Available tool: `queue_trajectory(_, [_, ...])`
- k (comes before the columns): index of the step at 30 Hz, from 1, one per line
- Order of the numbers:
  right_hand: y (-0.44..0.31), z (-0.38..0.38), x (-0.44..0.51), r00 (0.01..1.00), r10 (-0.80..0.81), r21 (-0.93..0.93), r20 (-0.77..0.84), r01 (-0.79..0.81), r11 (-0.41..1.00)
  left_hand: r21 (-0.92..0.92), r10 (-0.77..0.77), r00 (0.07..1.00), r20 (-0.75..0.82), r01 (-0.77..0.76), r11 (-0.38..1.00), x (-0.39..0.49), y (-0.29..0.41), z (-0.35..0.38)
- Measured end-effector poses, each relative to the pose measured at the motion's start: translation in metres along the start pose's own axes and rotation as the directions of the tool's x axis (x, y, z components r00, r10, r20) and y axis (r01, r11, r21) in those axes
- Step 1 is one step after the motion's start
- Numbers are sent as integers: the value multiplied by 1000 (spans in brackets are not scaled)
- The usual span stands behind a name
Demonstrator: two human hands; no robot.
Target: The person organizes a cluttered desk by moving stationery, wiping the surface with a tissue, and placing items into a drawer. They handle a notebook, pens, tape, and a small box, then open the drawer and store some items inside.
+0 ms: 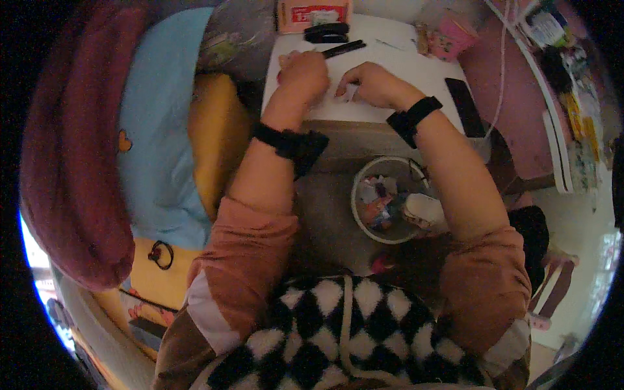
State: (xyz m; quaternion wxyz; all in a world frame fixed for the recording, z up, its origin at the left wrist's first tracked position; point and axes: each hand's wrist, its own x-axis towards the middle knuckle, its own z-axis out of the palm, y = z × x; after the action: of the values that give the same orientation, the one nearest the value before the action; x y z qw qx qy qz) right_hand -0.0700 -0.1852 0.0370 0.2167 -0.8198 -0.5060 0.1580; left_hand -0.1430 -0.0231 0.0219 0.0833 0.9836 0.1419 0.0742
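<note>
Both of my hands are over a white tabletop [395, 36], each wrist wearing a black strap. My left hand [306, 73] is curled, with its fingers mostly hidden behind its back. A black pen-like stick [348, 48] lies just beyond its knuckles; whether they touch is unclear. Near the table's front edge, my right hand [373, 85] is bent with fingertips pointing down. A small pale piece [350, 92] shows by those fingertips, too blurred to tell whether it is gripped. Behind the stick sits a black rounded object [326, 32].
A dark smartphone [465, 107] lies at the table's right edge. At the back are a pink box [282, 17] and a pink patterned pouch [446, 41]. Below, a round waste bin [357, 214] holds crumpled wrappers. Blue fabric [161, 136] and a maroon cushion [83, 161] are on the left.
</note>
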Motion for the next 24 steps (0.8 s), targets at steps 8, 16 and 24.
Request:
queue_trajectory(8, [4, -20, -80, 980, -59, 65, 191, 47, 997, -39, 10, 1000, -9, -10, 999, -3, 0, -6])
queue_trajectory(16, [97, -99, -116, 884, 296, 58, -361, -295, 954, -33, 65, 997, -35, -66, 997, -3, 4, -5])
queue_trajectory(24, [184, -64, -64, 785, 288, -425, -548, -558, 712, 38, 57, 998, 34, -58, 998, -3, 6, -3])
